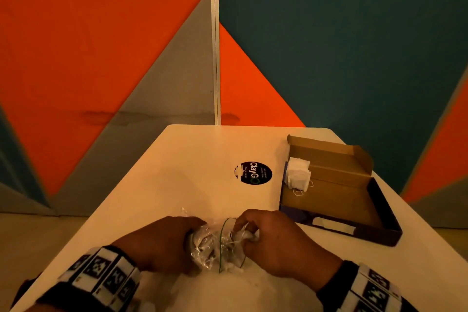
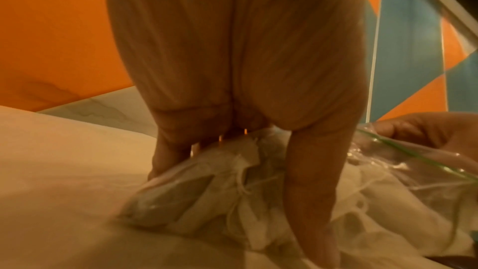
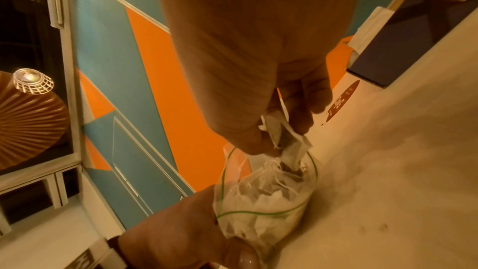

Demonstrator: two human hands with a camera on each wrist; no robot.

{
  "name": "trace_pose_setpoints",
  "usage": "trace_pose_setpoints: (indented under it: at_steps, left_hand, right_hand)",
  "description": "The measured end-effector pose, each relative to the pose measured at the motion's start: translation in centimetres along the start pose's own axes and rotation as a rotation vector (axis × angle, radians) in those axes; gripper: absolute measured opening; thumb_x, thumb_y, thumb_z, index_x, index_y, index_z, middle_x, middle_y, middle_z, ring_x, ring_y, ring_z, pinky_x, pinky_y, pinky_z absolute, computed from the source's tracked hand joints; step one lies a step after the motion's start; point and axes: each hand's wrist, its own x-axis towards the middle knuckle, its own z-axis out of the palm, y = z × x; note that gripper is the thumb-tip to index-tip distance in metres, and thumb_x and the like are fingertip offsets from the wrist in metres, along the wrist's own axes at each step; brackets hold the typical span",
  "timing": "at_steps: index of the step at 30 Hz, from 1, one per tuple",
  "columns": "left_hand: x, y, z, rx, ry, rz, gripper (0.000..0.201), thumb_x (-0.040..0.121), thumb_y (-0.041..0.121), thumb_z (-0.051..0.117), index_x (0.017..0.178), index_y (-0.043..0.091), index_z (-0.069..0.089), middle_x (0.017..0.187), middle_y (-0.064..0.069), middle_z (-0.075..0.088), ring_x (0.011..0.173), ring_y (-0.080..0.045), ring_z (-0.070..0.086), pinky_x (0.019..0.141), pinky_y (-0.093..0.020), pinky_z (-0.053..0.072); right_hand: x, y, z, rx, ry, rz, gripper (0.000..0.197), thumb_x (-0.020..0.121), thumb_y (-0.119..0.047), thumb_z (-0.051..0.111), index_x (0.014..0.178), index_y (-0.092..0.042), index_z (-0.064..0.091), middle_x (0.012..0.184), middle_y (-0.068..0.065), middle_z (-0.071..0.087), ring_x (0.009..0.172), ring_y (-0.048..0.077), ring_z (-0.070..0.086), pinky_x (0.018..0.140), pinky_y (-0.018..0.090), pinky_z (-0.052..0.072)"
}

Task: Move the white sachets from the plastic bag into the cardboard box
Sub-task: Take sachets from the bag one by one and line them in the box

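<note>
A clear plastic bag with a green zip line lies on the white table near the front edge, stuffed with white sachets. My left hand grips the closed end of the bag, fingers and thumb curled round it. My right hand is at the bag's mouth and pinches a white sachet between thumb and fingers, partly out of the opening. The open cardboard box stands at the right, with several white sachets stacked in its left corner.
A black round sticker is on the table between the bag and the box. The box's dark lid lies open toward me. Orange, grey and teal wall panels stand behind the table.
</note>
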Motion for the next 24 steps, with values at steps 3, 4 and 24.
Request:
trace_pose_setpoints:
  at_steps: [3, 4, 24]
  left_hand:
    - [0.0, 0.0, -0.1, -0.001, -0.013, -0.001, 0.075, 0.063, 0.048, 0.086, 0.129, 0.047, 0.051, 0.124, 0.024, 0.061, 0.114, -0.001, 0.057, 0.106, -0.025, 0.044]
    - [0.0, 0.0, -0.1, -0.005, -0.017, -0.003, 0.074, 0.064, 0.047, 0.086, 0.129, 0.047, 0.051, 0.124, 0.024, 0.061, 0.114, -0.001, 0.057, 0.106, -0.026, 0.044]
    - [0.1, -0.2, -0.2, -0.028, 0.012, 0.022, 0.078, 0.063, 0.048, 0.085, 0.131, 0.049, 0.049, 0.125, 0.026, 0.059, 0.114, 0.002, 0.055, 0.104, -0.021, 0.041]
  right_hand:
    - [-0.2, 0.2, 0.0, 0.017, -0.010, 0.015, 0.027, 0.084, -0.032, 0.067, 0.110, -0.037, 0.065, 0.102, -0.012, 0.070, 0.085, 0.005, 0.064, 0.075, 0.023, 0.054]
    - [-0.2, 0.3, 0.0, 0.019, -0.007, 0.016, 0.027, 0.084, -0.032, 0.067, 0.111, -0.038, 0.065, 0.103, -0.012, 0.070, 0.084, 0.005, 0.063, 0.075, 0.022, 0.053]
    - [1.6, 0.4, 1.5, -0.101, -0.096, -0.073, 0.020, 0.086, -0.035, 0.064, 0.101, -0.026, 0.071, 0.106, -0.005, 0.072, 0.098, 0.015, 0.063, 0.085, 0.032, 0.054]
